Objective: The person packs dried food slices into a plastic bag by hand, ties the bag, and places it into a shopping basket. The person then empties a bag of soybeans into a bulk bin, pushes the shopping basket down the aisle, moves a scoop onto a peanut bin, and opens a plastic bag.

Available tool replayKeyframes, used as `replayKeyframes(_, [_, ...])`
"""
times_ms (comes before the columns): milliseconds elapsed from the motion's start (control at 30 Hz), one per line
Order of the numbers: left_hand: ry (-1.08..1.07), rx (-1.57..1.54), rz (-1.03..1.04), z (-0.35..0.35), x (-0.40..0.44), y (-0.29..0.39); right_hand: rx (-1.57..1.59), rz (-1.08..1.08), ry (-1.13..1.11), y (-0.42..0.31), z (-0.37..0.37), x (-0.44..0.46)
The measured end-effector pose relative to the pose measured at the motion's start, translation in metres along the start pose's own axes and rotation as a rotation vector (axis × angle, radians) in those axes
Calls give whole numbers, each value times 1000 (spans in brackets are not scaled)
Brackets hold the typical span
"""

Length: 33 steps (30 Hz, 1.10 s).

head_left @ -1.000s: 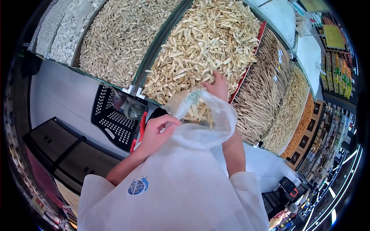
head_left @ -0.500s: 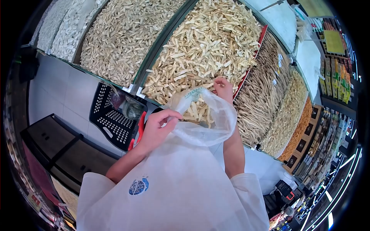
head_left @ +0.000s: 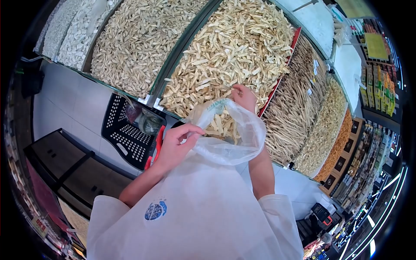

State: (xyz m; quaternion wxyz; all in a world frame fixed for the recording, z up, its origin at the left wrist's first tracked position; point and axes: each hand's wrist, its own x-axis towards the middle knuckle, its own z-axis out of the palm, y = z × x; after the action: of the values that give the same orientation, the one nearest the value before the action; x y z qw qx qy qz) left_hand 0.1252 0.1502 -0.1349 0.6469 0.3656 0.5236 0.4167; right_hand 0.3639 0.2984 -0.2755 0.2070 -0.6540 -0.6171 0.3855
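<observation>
My left hand (head_left: 177,145) pinches the left rim of a clear plastic bag (head_left: 249,134), whose mouth gapes upward. Pale dried slices (head_left: 221,125) lie inside the bag. Beyond its far rim, my right hand (head_left: 245,97) is over the near right part of a bin of pale yellow dried slices (head_left: 234,47). Its fingers are curled together at the surface of the slices; what they hold, if anything, is too small to make out.
A black basket (head_left: 125,145) with red handles and bagged items stands below the bins at left. Left of the slices is a bin of smaller pale pieces (head_left: 134,47); to the right lie thin brown roots (head_left: 294,99) behind a red divider (head_left: 277,82). Dark cabinets (head_left: 73,164) stand lower left.
My right hand rose off the slices toward the bag, fingers closing, then moved back left over the slices. My left hand has stayed at the bag's rim, its fingers slightly shifted.
</observation>
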Motion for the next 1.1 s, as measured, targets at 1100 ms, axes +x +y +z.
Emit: replayKeyframes(1100, [5, -82, 86, 11, 6, 5, -22, -18, -259, -141, -99, -49])
